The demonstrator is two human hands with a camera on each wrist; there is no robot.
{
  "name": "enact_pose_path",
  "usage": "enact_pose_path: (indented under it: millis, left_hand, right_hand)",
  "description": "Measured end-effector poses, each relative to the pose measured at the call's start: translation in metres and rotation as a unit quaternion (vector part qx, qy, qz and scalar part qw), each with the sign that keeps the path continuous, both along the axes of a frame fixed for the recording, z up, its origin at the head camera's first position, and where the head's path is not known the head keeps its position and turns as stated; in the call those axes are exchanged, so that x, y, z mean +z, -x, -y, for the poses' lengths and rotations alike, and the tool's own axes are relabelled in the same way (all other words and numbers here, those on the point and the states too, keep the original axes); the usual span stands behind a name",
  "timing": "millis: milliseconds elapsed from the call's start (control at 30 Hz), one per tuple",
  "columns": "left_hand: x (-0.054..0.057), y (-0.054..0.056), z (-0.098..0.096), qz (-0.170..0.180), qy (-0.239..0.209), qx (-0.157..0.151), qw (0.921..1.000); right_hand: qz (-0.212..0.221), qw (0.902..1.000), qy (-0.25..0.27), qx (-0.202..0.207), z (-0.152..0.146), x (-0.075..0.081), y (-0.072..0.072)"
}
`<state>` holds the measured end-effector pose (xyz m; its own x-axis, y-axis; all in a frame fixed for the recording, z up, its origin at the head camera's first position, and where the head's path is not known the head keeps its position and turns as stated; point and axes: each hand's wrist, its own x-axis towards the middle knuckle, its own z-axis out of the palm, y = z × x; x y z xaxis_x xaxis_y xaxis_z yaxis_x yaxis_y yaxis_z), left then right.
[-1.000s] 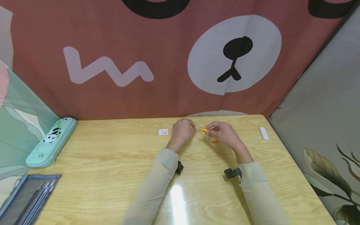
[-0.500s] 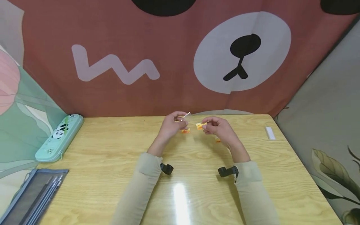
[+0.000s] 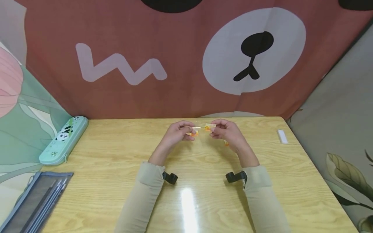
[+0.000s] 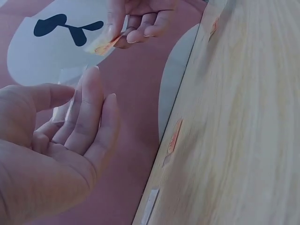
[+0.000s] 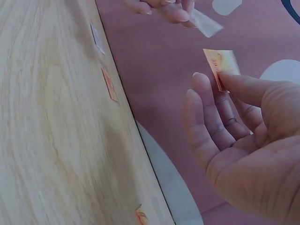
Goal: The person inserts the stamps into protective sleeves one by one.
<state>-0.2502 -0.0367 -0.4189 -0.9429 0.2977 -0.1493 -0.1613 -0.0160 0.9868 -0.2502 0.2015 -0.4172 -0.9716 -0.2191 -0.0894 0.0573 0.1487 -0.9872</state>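
My left hand pinches a small clear plastic piece between thumb and fingers, palm turned inward. Facing it across a narrow gap, my right hand pinches a small yellow-orange packet with a serrated edge by one corner. Both hands are raised over the far part of the table. An orange packet lies on the table beside my left fingers. Under my right hand lies a second orange packet, partly hidden. Next to the first, the left wrist view shows a small whitish packet.
The wooden table ends at a brown bear-print curtain. A white block lies at the far right. At left are a mint panda pencil case and a blue-edged mesh pouch.
My left hand has moved left and turned its palm inward, covering the whitish packet. The clear piece has levelled toward the right hand's packet. My right hand has stayed roughly in place.
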Motion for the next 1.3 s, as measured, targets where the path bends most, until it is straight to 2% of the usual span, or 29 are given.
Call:
enact_pose_path:
  millis: [200, 433, 633, 900, 1300]
  left_hand:
    - [0.001, 0.0, 0.003, 0.015, -0.017, 0.005, 0.9997]
    - [0.0, -0.001, 0.006, 0.018, 0.028, 0.005, 0.9994]
    - [0.0, 0.0, 0.006, 0.016, 0.044, 0.011, 0.9988]
    - [-0.001, 0.0, 0.003, 0.025, 0.03, 0.013, 0.9992]
    - [-0.002, -0.002, 0.001, 0.029, 0.034, 0.066, 0.9968]
  right_hand:
    - [0.012, 0.9997, 0.001, -0.02, 0.001, 0.002, 0.001]
    - [0.027, 0.9992, 0.006, -0.03, 0.006, 0.002, -0.002]
    - [0.024, 0.9992, 0.01, -0.03, 0.009, 0.001, 0.0]
    - [0.021, 0.9989, 0.006, -0.041, 0.009, 0.002, -0.003]
    - [0.017, 0.9989, 0.005, -0.042, 0.014, -0.001, -0.007]
